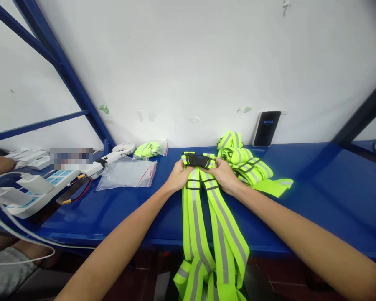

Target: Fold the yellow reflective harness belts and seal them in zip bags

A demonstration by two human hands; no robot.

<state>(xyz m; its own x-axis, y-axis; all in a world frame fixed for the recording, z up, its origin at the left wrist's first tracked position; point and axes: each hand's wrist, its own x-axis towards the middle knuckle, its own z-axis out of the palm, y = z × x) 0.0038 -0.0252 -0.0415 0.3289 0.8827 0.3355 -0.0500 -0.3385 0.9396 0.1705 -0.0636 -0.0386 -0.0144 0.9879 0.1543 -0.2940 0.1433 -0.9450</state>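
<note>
Holding the black buckle (199,160), pinched between left grip (179,172) at eight o'clock and right grip (224,172) at four.
Trailing reflective straps (194,217) toward six o'clock, past the surface's (307,188) near edge. Likely light, limp, soft, stiff only at the buckle; best taken by its hard ends. Beyond, toward three: bundled straps (242,156).

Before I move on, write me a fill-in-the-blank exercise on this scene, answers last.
The left hand and right hand hold the straps beside a buckle coloured ____.
The phone shows the time ____.
In this picture, the fan is to the ____ of the phone.
Missing words: black; 18:56; left.
</note>
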